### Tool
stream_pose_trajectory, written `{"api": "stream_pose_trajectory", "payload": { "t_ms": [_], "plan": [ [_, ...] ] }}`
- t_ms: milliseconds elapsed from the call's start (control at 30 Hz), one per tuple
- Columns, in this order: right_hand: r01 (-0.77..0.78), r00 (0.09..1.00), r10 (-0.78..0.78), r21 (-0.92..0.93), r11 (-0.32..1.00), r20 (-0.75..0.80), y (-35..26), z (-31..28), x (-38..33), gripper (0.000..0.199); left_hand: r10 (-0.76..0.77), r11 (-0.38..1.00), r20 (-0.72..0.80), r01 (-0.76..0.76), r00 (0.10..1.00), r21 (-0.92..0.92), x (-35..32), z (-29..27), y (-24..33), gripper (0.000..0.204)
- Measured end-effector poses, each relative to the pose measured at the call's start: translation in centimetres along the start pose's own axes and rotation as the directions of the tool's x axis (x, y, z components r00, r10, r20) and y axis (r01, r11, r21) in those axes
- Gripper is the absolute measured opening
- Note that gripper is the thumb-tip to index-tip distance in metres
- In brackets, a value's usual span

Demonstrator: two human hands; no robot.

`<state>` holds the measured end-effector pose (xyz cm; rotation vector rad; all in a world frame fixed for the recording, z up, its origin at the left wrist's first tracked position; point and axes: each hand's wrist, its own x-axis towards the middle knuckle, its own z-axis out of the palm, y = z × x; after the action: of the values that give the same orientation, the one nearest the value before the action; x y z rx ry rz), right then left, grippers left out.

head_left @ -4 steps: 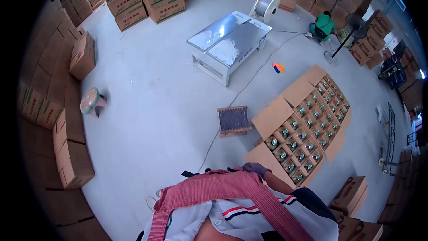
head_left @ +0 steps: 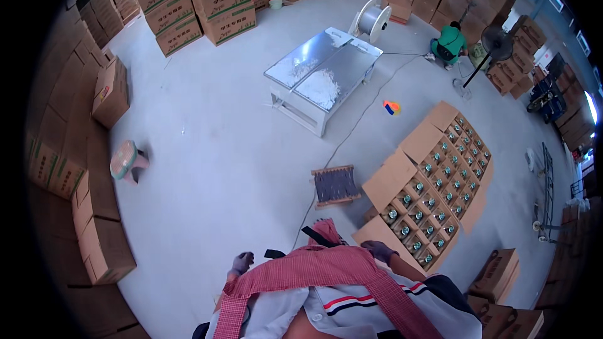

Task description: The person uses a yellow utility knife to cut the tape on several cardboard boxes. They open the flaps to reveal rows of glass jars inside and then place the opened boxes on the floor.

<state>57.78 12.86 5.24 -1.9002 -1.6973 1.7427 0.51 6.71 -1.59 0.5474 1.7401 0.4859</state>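
My left hand [head_left: 241, 263] wears a purple-grey glove and hangs out to the left of my red checked apron [head_left: 308, 267]. Its fingers are loosely bent and apart, with nothing visible in them. On the other side, my right hand [head_left: 379, 252], gloved alike, is beside the apron's right edge, fingers loosely extended; no held object shows. Just beyond it lie open cartons [head_left: 375, 233], divided into cells with glass jars [head_left: 416, 216] with greenish lids standing in them. A low wooden stool with a dark woven seat [head_left: 335, 186] stands ahead of the apron.
A metal-topped table [head_left: 326, 66] with white material on it stands ahead, a large spool [head_left: 370, 20] behind it. A cable [head_left: 352, 132] crosses the floor. A small round stool [head_left: 125, 160] is at left. Stacked boxes [head_left: 217, 0] line the sides. A person in green [head_left: 448, 44] crouches near a fan [head_left: 496, 44].
My left hand has come into view at the apron's left. The right hand has shifted slightly right and down. A loose apron end now shows ahead, and the whole view has shifted a little.
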Motion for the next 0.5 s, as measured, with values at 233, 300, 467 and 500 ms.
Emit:
{"api": "stream_pose_trajectory", "payload": {
  "t_ms": [233,300,467,500],
  "plan": [
    [-0.596,0.802,0.586,-0.085,0.798,-0.114,-1.5,-5.3,7.6,0.062,0.507,0.859,-0.055,-0.509,0.860,-0.059,9.0,-4.2,33.0,0.044],
    [-0.593,0.795,0.566,-0.086,0.801,-0.219,-1.7,-7.1,14.3,0.061,0.545,0.837,0.050,-0.540,0.837,-0.088,11.8,-4.9,36.9,0.042],
    [-0.202,0.979,0.190,-0.287,0.936,-0.069,-31.4,-10.7,36.1,0.051,0.213,0.975,-0.028,-0.214,0.977,-0.066,18.4,-15.9,36.7,0.038],
    [-0.067,0.997,0.076,-0.377,0.924,0.008,-37.1,-11.6,40.3,0.050,0.169,0.981,-0.042,-0.172,0.985,-0.085,20.4,-16.3,37.9,0.037]
  ]
}}
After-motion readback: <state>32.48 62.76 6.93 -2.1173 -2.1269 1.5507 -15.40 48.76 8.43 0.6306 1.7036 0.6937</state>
